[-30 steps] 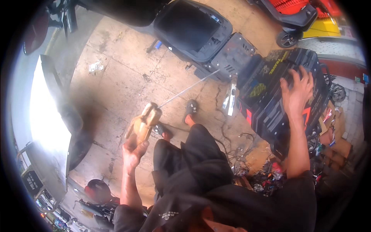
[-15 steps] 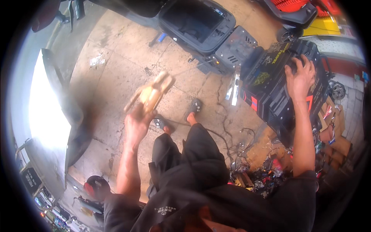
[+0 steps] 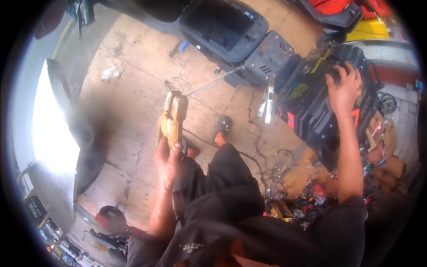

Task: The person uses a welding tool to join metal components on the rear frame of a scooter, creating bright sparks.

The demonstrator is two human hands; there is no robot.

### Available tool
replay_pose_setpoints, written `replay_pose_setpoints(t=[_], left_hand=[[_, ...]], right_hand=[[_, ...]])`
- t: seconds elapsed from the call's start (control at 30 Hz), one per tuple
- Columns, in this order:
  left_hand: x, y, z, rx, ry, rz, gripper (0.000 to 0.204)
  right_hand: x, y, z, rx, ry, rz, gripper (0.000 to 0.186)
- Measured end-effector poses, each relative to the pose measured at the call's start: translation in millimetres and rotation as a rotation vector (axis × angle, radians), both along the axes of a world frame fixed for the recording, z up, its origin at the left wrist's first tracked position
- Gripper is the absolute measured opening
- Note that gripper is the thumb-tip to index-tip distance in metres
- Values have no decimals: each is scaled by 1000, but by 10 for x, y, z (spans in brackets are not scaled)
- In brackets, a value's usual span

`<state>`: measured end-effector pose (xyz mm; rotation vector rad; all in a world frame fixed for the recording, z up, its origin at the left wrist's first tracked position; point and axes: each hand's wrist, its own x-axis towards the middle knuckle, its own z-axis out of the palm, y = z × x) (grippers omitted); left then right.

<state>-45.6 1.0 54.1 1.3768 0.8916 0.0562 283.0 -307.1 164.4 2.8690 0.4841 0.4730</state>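
Note:
My left hand grips a worn tan clamp-like tool with a long thin rod extending from it toward a grey perforated metal plate; I cannot tell if the rod touches it. My right hand rests on a large black box with coloured stickers, its fingers bent and spread. A silver metal strip stands at the box's left end. Above, the grey plate adjoins the dark grey body of a vehicle with an open hollow.
A bright white panel stands left. A red-and-black vehicle with yellow board is top right. Cardboard, loose parts and tangled clutter lie right below the box. A cable crosses the cracked floor by my feet. A red-and-black round object is lower left.
My left hand and the tool rose from a second ago, then shifted right and slightly down, the tool turning more upright. My right hand and the box appear a little higher in view.

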Motion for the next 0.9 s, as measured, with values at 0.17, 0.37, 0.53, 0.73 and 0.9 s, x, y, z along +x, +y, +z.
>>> replay_pose_setpoints(t=[0.17, 0.37, 0.53, 0.73, 0.9], left_hand=[[326, -188, 7, -206, -22, 169, 34], [315, -296, -476, -147, 17, 83, 46], [304, -375, -711, -78, -78, 65, 40], [362, -372, -678, -108, -41, 78, 36], [393, -360, -737, -54, -55, 68, 42]], right_hand=[[11, 25, -18, -52, -5, -11, 34], [27, 23, -7, -63, 0, -7, 33], [36, -8, -18, -75, 4, 1, 35], [33, -5, -5, -85, 8, -7, 36], [35, 4, -7, -80, 7, 1, 36]])
